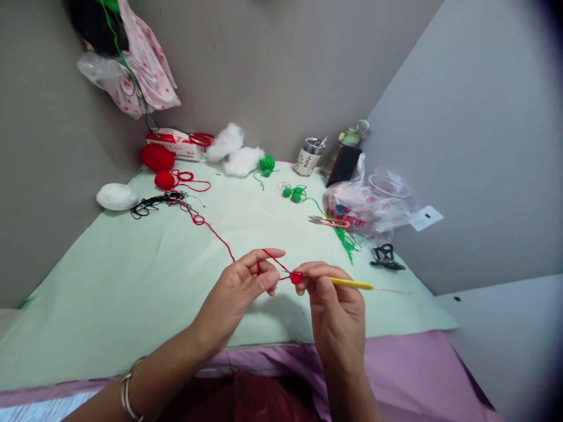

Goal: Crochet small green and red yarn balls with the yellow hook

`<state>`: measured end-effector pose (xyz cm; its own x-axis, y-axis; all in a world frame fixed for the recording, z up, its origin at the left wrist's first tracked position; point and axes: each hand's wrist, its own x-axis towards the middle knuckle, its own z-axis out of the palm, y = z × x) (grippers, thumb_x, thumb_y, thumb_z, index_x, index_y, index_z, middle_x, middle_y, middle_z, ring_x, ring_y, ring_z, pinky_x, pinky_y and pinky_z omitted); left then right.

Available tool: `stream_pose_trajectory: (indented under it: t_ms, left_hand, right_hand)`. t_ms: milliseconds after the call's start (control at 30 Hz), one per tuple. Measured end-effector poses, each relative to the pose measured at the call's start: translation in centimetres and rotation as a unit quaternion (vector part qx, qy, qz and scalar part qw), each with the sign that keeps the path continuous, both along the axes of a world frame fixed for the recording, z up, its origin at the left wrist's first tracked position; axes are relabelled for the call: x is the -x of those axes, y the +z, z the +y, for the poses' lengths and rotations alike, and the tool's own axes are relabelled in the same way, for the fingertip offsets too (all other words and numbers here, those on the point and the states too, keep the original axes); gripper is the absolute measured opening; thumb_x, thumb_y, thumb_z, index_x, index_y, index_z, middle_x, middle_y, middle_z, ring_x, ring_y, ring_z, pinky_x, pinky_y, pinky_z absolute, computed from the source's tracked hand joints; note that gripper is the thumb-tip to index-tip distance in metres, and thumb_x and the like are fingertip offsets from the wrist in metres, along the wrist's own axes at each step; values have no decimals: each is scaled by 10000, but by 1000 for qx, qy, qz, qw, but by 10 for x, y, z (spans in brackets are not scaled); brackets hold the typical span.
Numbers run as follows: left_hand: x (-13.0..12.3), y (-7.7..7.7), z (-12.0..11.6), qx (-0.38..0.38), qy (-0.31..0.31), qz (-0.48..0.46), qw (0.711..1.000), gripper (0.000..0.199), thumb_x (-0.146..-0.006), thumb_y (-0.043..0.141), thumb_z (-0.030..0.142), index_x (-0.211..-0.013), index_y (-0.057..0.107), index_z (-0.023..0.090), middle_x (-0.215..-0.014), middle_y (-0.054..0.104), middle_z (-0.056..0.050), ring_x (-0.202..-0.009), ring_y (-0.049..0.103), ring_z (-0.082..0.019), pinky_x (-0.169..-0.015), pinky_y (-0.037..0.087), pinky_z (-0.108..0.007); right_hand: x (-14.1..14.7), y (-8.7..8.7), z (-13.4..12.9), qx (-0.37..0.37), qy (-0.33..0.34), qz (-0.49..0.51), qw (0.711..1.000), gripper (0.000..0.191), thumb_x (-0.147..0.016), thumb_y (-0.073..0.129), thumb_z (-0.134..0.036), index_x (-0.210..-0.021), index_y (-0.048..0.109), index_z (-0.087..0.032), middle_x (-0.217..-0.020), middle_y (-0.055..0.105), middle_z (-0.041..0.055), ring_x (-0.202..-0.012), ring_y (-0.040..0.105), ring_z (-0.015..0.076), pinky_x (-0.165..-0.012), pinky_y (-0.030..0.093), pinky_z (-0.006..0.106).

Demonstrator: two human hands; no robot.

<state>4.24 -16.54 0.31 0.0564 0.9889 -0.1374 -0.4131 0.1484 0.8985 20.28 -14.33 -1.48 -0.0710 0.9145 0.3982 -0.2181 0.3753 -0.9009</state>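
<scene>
My right hand (pixel 332 293) is closed around a crochet hook with a yellow handle (pixel 352 283), whose thin rear end points right. At the hook's tip, by my right fingertips, sits a small red crocheted piece (pixel 296 278). My left hand (pixel 246 278) is closed on red yarn (pixel 275 258), which passes over the raised index finger and runs taut to the piece. From behind the left hand the strand trails back across the table to red yarn balls (pixel 158 157). Both hands are held above the pale green tabletop.
White stuffing (pixel 241 159), green yarn balls (pixel 267 164) and a pen holder (pixel 309 157) stand along the back. Orange thread snips (pixel 329 221), cut green yarn (pixel 346 240), a plastic bag (pixel 369 202) and a black clip (pixel 386 258) lie right. Black yarn (pixel 153 204) and a white ball (pixel 116 197) lie left.
</scene>
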Motion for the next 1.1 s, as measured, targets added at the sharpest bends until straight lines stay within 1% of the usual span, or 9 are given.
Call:
stream_pose_trajectory:
  t_ms: [100, 267, 333, 500, 667, 867, 933, 1033, 1100]
  left_hand:
    - [7, 2, 1, -33, 4, 78, 996, 353, -910, 730, 415, -1215, 730, 238, -790, 607, 22, -720, 554, -161, -779, 424, -318]
    - [14, 11, -1, -91, 38, 234, 967, 290, -940, 679, 364, -1204, 761, 276, -1083, 736, -32, -1132, 589, -254, -1023, 363, -362]
    - [14, 14, -2, -82, 24, 202, 976, 296, -949, 672, 384, -1217, 756, 289, -1103, 735, -27, -1091, 604, -237, -989, 400, -355]
    - [5, 13, 1, -48, -12, 35, 998, 408, -837, 830, 330, -1214, 707, 230, -883, 681, 16, -761, 614, -135, -772, 486, -287]
    - [-7, 5, 2, -19, -15, -39, 999, 596, -796, 874, 227, -1328, 610, 177, -765, 681, 41, -739, 647, -119, -774, 500, -258]
    - [-13, -3, -7, 72, -21, -144, 987, 567, -812, 865, 245, -1319, 644, 118, -796, 676, 17, -704, 599, -81, -727, 490, -213]
    - [-10, -3, -6, 99, -28, -173, 980, 535, -807, 856, 207, -1300, 673, 107, -804, 665, 11, -683, 576, -67, -702, 481, -197]
    - [-5, 1, -3, 99, -20, -171, 980, 505, -804, 841, 158, -1288, 701, 116, -763, 633, 28, -646, 549, -54, -677, 462, -181]
    - [-5, 5, -3, 86, -16, -157, 984, 492, -800, 847, 171, -1272, 715, 129, -771, 625, 33, -643, 541, -53, -673, 455, -182]
  right_hand:
    - [1, 1, 1, 5, 0, 3, 1000, 186, -1019, 612, -289, -925, 760, -225, -914, 753, 54, -714, 648, 148, -673, 559, 292]
    - [1, 3, -2, -35, -28, -16, 999, 179, -1021, 596, -226, -952, 762, -232, -916, 747, 52, -773, 654, 163, -695, 538, 305]
    - [0, 4, -5, -58, -39, -39, 997, 193, -1020, 587, -198, -954, 763, -245, -916, 751, 44, -802, 660, 172, -703, 535, 310]
    - [-1, 10, -11, -117, -56, -115, 985, 212, -1005, 585, -145, -997, 761, -263, -918, 753, 38, -834, 685, 189, -729, 566, 332]
    - [-2, 7, -14, -173, -84, -168, 967, 273, -991, 570, -72, -1066, 740, -273, -926, 735, 30, -860, 692, 175, -732, 587, 312]
    - [2, -17, -13, -335, -180, -295, 877, 400, -964, 606, -42, -1271, 721, -272, -1161, 709, 101, -990, 708, 205, -782, 611, 336]
    - [1, -16, -13, -302, -164, -251, 905, 368, -964, 598, -30, -1223, 734, -252, -1097, 720, 85, -963, 704, 191, -775, 600, 322]
    - [-2, -6, -15, -179, -128, -131, 966, 277, -991, 561, -62, -1085, 749, -243, -883, 706, 28, -803, 671, 158, -701, 564, 298]
    - [-3, 1, -16, -117, -102, -68, 986, 255, -1017, 534, -110, -1028, 747, -249, -821, 680, 9, -704, 635, 143, -640, 543, 291]
